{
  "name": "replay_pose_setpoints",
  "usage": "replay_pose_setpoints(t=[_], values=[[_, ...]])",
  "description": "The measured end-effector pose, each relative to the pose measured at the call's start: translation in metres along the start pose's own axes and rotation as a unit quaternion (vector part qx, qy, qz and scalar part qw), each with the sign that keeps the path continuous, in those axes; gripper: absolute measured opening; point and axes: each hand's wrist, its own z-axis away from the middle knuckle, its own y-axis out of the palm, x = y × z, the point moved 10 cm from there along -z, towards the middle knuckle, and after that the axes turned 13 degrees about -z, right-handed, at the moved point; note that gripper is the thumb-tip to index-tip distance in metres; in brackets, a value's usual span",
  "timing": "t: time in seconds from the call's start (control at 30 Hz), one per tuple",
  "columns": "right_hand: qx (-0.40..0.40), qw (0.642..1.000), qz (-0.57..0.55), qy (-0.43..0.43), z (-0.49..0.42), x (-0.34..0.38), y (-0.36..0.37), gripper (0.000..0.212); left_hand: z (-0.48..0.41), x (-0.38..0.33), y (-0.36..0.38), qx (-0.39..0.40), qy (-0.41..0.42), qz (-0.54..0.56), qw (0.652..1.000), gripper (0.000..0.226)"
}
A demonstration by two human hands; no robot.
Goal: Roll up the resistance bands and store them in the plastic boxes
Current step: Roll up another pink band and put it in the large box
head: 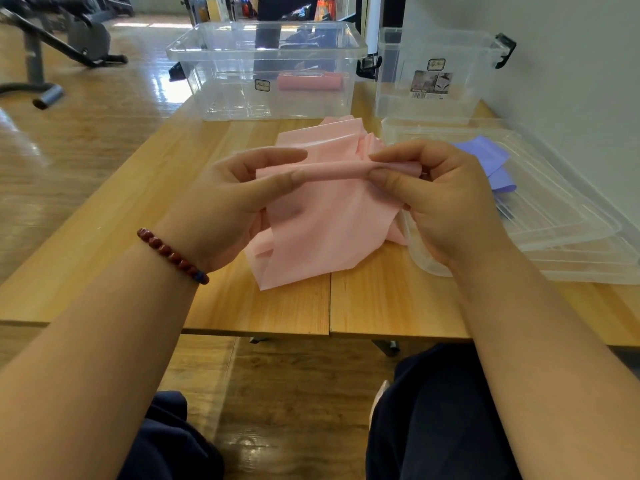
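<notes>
Pink latex pinched at both ends: the left hand (239,192) and right hand (436,199) each nip the pink band (329,216) between thumb and fingers, a thin roll just started at its top edge; the rest trails onto the wooden table (114,258); rolling step, early; next, I'd say, keep the turns tight and even; one rolled band (310,81) already sits in the large clear box (207,50); purple band (485,154) waits on the lids (571,216).

Two pink bands (322,230) (308,82), one purple band (485,157), two clear boxes (214,81) (391,91), two hands (235,202) (446,202).
</notes>
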Motion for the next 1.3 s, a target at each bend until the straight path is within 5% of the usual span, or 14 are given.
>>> replay_pose_setpoints(t=[0.17,1.03,1.2,1.3], values=[[0.009,1.0,0.004,-0.001,0.0,-0.001,0.001,0.026,0.0,0.0,0.002,0.011,0.002,-0.032,0.999,0.026],[0.096,0.988,-0.045,0.112,0.002,-0.024,0.016,0.046,0.001,-0.009,-0.002,-0.027,0.049,-0.094,0.994,0.017],[0.061,0.996,0.008,0.072,0.0,-0.018,0.008,0.019,0.0,-0.007,-0.006,-0.035,0.037,-0.072,0.996,0.031],[0.046,0.997,0.006,0.055,0.001,-0.013,0.007,0.022,-0.002,-0.003,-0.006,-0.03,0.017,-0.03,0.999,0.042]])
